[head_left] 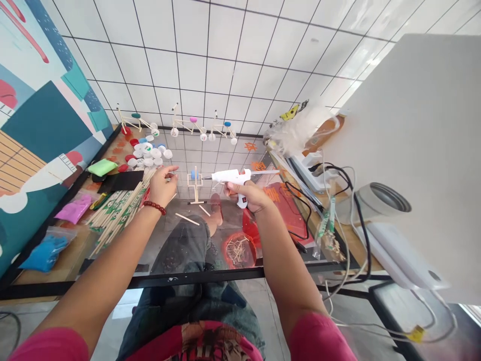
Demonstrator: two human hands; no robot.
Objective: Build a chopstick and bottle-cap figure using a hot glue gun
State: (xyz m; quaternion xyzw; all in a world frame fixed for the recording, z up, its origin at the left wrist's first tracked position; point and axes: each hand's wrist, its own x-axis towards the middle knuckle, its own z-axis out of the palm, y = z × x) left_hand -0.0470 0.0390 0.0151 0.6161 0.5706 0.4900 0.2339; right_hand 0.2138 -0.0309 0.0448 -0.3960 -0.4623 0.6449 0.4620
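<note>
My right hand (pixel 252 196) grips a white hot glue gun (pixel 230 175) by its handle, a clear glue stick (pixel 266 172) poking out of its back. The gun's nozzle points left and reaches a small wooden-stick frame (pixel 196 191) with a blue piece (pixel 194 174) near its top; whether they touch I cannot tell. Left of that frame, my left hand (pixel 163 186) hovers with fingers apart and holds nothing. Two loose sticks (pixel 187 219) lie on the glass tabletop just in front of the frame.
Bundled wooden sticks (pixel 120 213), bottle caps (pixel 148 154) and bags of coloured clay (pixel 47 249) lie on the left. Several finished stick bicycles (pixel 188 123) line the back. A red bowl of stick pieces (pixel 238 249) stands at the front; cables (pixel 353 200) run along the right.
</note>
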